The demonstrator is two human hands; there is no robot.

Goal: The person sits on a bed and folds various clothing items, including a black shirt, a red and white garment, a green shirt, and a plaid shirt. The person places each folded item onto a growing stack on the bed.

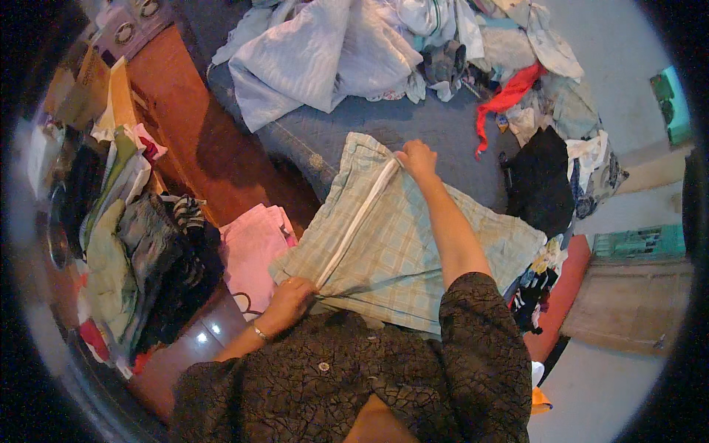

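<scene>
Stretched out before me lies a pale green and beige checked cloth (388, 243), partly on the blue-grey covered bed (443, 133). A white strip (360, 221) runs slantwise across it between my two hands. My left hand (293, 299), with a ring and a bracelet, grips the cloth at the near end of that strip. Farther out, my right hand (418, 159) holds the cloth at the strip's far end, near the upper edge. The fingertips of both hands are partly hidden.
White sheets (321, 55) and mixed clothes lie heaped along the bed's far side, with a red cloth (512, 94) and black garment (540, 183) at right. Folded pink cloth (255, 243) is at my left, beside clothes hanging (149, 243) near a reddish-brown wooden surface (188, 127).
</scene>
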